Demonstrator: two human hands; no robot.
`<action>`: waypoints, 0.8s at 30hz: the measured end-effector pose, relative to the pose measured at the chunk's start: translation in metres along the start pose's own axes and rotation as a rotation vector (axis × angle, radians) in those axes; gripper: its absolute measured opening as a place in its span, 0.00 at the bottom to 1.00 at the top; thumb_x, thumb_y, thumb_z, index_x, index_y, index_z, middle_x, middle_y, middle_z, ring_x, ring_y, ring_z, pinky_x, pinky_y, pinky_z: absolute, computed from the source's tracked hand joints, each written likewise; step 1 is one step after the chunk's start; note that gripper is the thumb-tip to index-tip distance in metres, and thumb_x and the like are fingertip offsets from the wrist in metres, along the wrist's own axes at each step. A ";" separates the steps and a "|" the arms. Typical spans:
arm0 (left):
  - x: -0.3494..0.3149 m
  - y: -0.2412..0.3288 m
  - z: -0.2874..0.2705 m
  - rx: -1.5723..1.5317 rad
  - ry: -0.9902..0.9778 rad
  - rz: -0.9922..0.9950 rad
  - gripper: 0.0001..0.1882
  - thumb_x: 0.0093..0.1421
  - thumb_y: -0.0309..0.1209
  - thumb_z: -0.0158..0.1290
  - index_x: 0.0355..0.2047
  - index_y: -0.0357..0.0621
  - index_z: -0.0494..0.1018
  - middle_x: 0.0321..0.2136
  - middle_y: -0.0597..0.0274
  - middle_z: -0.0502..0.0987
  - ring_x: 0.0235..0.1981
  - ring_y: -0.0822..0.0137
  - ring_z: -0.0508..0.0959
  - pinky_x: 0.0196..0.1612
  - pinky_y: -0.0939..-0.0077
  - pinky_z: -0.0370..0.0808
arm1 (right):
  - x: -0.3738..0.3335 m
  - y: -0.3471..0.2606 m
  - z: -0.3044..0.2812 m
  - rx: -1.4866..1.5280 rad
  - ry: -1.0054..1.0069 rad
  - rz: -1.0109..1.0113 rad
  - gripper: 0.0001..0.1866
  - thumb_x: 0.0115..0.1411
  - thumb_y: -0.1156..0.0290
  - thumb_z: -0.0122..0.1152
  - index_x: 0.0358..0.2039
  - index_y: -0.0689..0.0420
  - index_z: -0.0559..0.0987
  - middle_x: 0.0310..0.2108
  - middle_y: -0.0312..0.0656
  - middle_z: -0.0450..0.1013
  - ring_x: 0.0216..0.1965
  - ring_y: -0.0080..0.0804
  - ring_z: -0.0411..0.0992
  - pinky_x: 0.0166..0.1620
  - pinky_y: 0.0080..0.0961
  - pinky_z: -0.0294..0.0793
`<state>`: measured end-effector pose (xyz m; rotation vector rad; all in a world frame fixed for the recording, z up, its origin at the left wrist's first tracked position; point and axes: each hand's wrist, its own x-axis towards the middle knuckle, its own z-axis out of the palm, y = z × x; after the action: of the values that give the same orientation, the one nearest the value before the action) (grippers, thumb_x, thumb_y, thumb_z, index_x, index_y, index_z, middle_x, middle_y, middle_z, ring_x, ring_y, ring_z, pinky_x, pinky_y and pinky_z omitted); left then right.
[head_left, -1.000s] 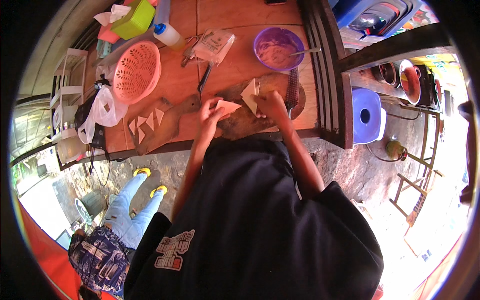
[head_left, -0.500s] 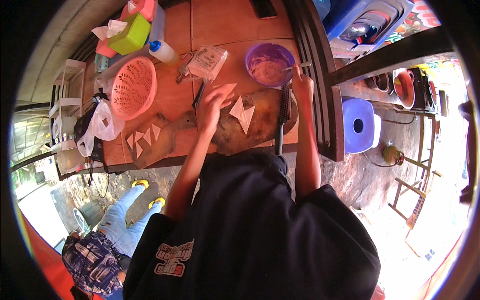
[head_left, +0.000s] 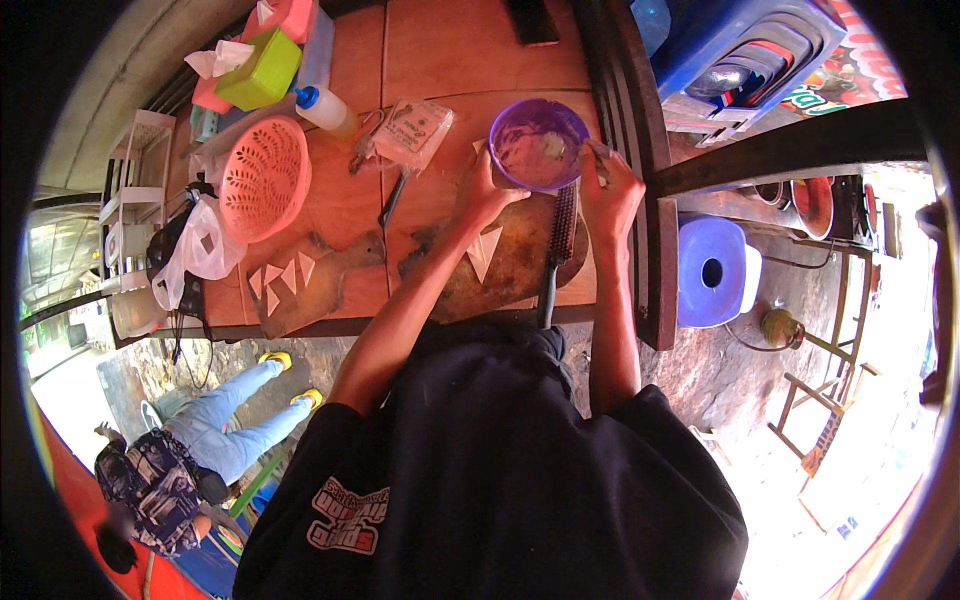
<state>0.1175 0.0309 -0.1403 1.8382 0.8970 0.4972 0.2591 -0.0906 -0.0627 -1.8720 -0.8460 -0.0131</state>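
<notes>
A purple bowl (head_left: 533, 186) with pinkish paste and a pale lump inside stands at the far edge of a round wooden board (head_left: 515, 255). My left hand (head_left: 485, 198) is closed on the bowl's near-left rim; a pale corner shows by its fingertips, too small to name. On the bowl's right my right hand (head_left: 613, 192) pinches a metal spoon (head_left: 599, 150), mostly covered by the fingers. Below my left hand, folded white wrapper triangles (head_left: 483, 252) lie on the board, partly behind my forearm. A black-handled knife with a perforated blade (head_left: 562, 225) rests across the board's right side.
Several small folded triangles (head_left: 283, 278) sit on a smaller board (head_left: 325, 285) at left. Behind it stand a pink basket (head_left: 265, 180), a squeeze bottle (head_left: 328, 112) and a wrapper packet (head_left: 412, 132). A dark wooden rail (head_left: 640, 180) borders the table's right. Another person (head_left: 190, 455) is at lower left.
My left hand has moved right from above the board to the bowl's rim. My right hand has come down slightly, and the spoon's handle has turned. The person at lower left has shifted.
</notes>
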 end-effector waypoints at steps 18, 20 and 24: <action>0.007 -0.014 0.006 -0.004 0.023 0.115 0.52 0.37 0.36 0.75 0.60 0.39 0.58 0.53 0.44 0.71 0.56 0.47 0.71 0.57 0.58 0.70 | -0.040 0.003 0.028 0.061 -0.042 -0.085 0.11 0.57 0.80 0.56 0.40 0.64 0.81 0.33 0.54 0.78 0.34 0.50 0.79 0.35 0.35 0.77; 0.007 -0.014 0.006 -0.016 0.025 0.119 0.53 0.36 0.37 0.75 0.60 0.39 0.59 0.53 0.44 0.72 0.56 0.47 0.71 0.56 0.58 0.71 | -0.045 0.001 0.028 0.092 -0.035 -0.091 0.11 0.58 0.81 0.55 0.40 0.64 0.81 0.34 0.54 0.78 0.34 0.50 0.79 0.36 0.35 0.77; 0.008 -0.011 0.009 -0.076 0.043 0.106 0.50 0.36 0.36 0.75 0.58 0.39 0.62 0.52 0.50 0.73 0.54 0.54 0.73 0.56 0.62 0.70 | -0.049 -0.002 0.029 0.107 -0.044 -0.029 0.09 0.59 0.79 0.57 0.39 0.66 0.81 0.34 0.53 0.79 0.35 0.43 0.80 0.38 0.31 0.76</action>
<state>0.1246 0.0339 -0.1547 1.8178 0.8011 0.6306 0.2107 -0.0935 -0.0927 -1.7651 -0.8872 0.0538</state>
